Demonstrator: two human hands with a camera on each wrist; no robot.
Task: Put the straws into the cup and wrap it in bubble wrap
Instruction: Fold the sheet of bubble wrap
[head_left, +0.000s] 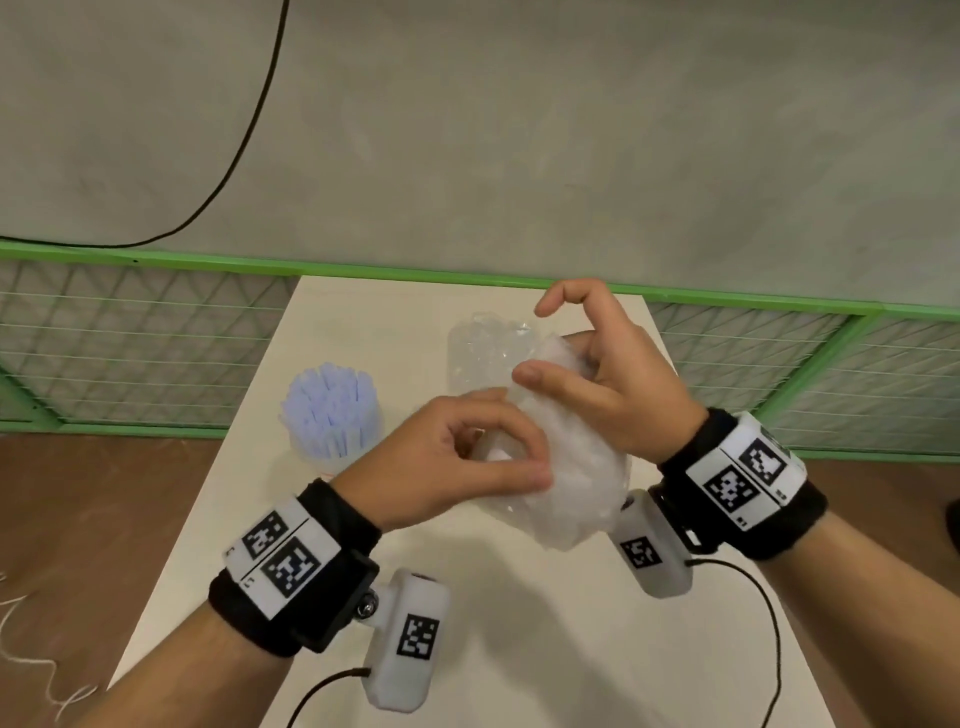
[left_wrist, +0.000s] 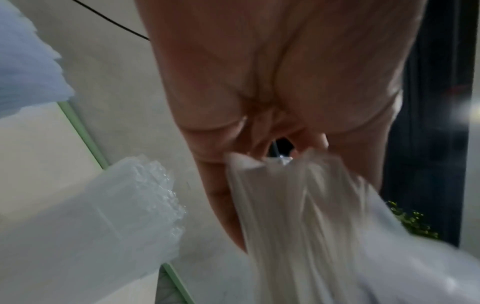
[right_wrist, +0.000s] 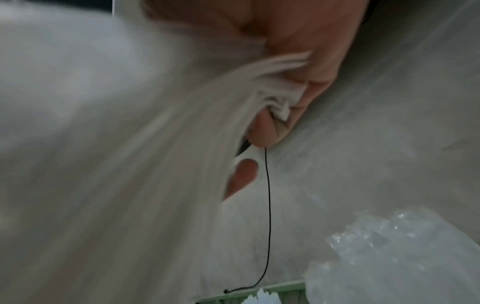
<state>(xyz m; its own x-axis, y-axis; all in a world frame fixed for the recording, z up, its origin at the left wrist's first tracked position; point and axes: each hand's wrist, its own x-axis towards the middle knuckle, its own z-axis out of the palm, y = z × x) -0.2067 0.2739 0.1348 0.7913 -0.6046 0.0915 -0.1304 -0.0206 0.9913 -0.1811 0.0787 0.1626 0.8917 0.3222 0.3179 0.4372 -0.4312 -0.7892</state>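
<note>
Both hands are pinching one bubble wrap sheet: left hand (head_left: 457, 457), right hand (head_left: 608, 384). Straws (head_left: 327, 410) stand in the cup (head_left: 317, 452), left of the left hand (wrapping judged pending); the sheet must be opened.

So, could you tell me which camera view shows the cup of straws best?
The head view: the whole cup of straws stands on the table. The left wrist view catches a blurred edge, the right wrist only tips.
</note>
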